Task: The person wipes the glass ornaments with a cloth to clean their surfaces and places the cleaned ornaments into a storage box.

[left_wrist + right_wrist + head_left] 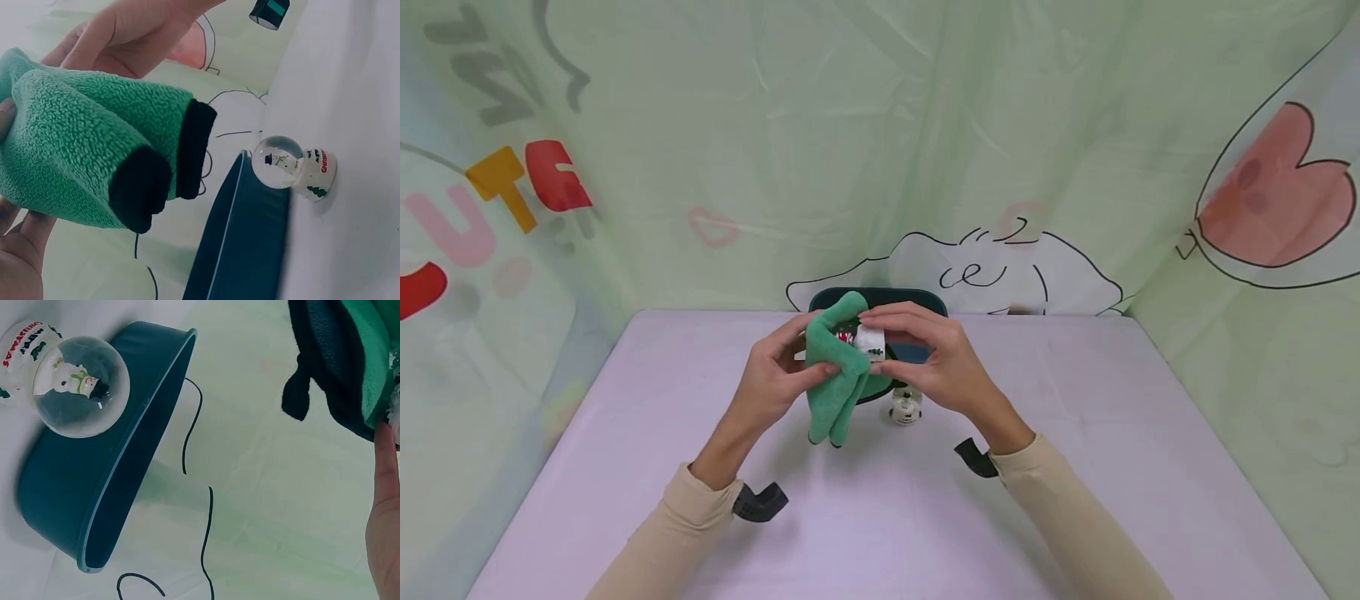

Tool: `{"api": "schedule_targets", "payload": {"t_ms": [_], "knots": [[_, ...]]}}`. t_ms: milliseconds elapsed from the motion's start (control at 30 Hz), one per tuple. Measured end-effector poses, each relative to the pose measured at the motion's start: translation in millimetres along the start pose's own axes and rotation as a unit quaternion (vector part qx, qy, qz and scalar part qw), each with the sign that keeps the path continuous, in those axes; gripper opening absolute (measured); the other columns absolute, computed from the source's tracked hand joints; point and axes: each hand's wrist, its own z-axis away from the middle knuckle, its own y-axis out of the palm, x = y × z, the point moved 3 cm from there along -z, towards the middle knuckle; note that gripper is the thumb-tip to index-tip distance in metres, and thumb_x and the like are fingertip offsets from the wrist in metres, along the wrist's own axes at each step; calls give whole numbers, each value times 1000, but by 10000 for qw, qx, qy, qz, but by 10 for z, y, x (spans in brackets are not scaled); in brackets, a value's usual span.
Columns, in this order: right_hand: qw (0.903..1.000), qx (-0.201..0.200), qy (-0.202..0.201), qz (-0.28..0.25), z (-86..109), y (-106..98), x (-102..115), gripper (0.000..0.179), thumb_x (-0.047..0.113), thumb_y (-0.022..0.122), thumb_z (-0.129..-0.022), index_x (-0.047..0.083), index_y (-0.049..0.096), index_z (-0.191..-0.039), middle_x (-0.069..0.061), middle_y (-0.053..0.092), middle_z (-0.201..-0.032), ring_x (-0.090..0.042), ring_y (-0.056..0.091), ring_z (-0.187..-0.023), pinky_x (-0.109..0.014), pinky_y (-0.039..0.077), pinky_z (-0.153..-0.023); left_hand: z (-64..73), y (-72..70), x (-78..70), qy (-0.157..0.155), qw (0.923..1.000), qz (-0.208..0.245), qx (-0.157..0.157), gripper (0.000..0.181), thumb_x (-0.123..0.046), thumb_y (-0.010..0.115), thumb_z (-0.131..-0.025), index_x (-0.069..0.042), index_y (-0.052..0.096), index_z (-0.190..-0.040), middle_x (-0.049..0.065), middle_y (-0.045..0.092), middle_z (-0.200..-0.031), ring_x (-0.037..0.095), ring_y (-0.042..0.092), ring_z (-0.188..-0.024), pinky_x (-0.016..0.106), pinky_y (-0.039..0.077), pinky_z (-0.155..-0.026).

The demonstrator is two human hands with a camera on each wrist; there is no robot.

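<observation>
From far away, I saw left fingers [814,377] pinching green cloth [831,402] and right fingers [910,322] pinching a white thing [870,340].

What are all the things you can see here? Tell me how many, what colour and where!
Cloth: 1, green with black edging, in the person's hands
Printed thing: 1, white with print, partly hidden by the cloth; maybe another snow globe
Snow globe: 1, clear ball on a white base, on the table
Basin: 1, dark blue-green, behind the snow globe
Table: 1, pale lilac, underneath
Sheet: at least 1, pale green with drawings, around the table
Wrist pieces: 2, black, one by each wrist
Sleeves: 2, beige, on the arms
Left hand: 1, bare, gripping the cloth
Right hand: 1, bare, pinching the printed thing
</observation>
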Motion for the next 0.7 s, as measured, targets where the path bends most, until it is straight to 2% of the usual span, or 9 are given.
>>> {"api": "schedule_targets", "payload": {"t_ms": [233, 433, 567, 700], "knots": [[9994, 20, 308, -169, 1, -16, 10, 56, -9, 82, -78, 2, 66, -131, -10, 66, -128, -24, 69, -110, -36, 58, -90, -3, 0, -27, 221, 9989, -395, 138, 58, 3, 78, -86, -5, 58, -140, 11, 63, -127, 23, 64, -112, 38, 61, -84], [9985, 28, 536, -64, 16, -28, -3, 51, -4, 82, -82, 5, 67, -130, -7, 69, -121, -20, 73, -98, -34, 60, -84, -1, 13, -29, 364, 9962, -775, 177, 59, 6, 78, -84, -5, 59, -138, 10, 63, -127, 21, 62, -111, 35, 62, -81], [9964, 32, 851, 42, 20, -42, -6, 45, 1, 81, -85, 6, 68, -128, -6, 70, -116, -17, 73, -93, -33, 61, -81, 3, 27, -23, 481, 9939, -979, 159, 60, 7, 79, -83, -5, 60, -138, 10, 62, -128, 21, 61, -110, 34, 62, -79], [9918, 3, 1258, 221, 21, -61, -17, 41, 6, 82, -86, 8, 70, -125, -4, 72, -108, -14, 73, -86, -31, 62, -76, 3, 42, -27, 685, 9882, -1357, 163, 60, 5, 81, -82, -4, 60, -138, 11, 62, -131, 20, 61, -114, 33, 62, -80]]}}
